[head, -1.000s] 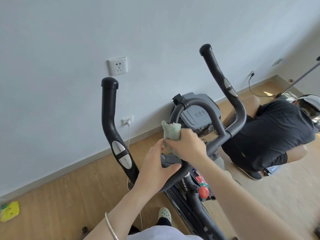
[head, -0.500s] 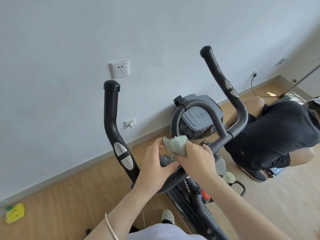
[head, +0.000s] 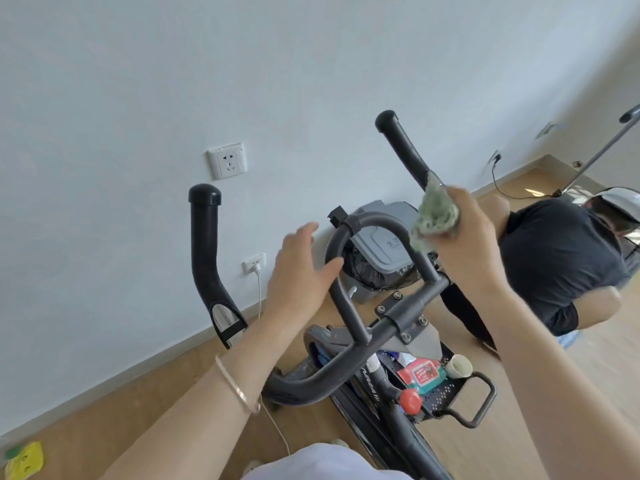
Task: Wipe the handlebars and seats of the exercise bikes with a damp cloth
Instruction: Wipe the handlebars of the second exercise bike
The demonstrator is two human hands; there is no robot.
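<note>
At the far left, a yellow and green object is lying on the wooden floor by the wall. A white wall socket is sitting above the left handlebar grip, which is standing upright and untouched. A charger is plugged into the lower socket, its white cable hanging down.

The left hand, a bracelet on its wrist, is hovering open with its fingers straight and spread, holding nothing. Its thumb is lying just beside the inner loop bar; whether it is touching cannot be told.

Behind the loop, a grey bin is standing against the wall.

The right hand is gripping the green cloth, its fingers curled round it and pressing the bunched fabric against the right handlebar grip, below its black upper length.

Lower down, a red knob is showing on the bike frame, beside a black tray carrying a red packet and a small cup.

At the right, another person in a dark shirt is bending over the floor.
</note>
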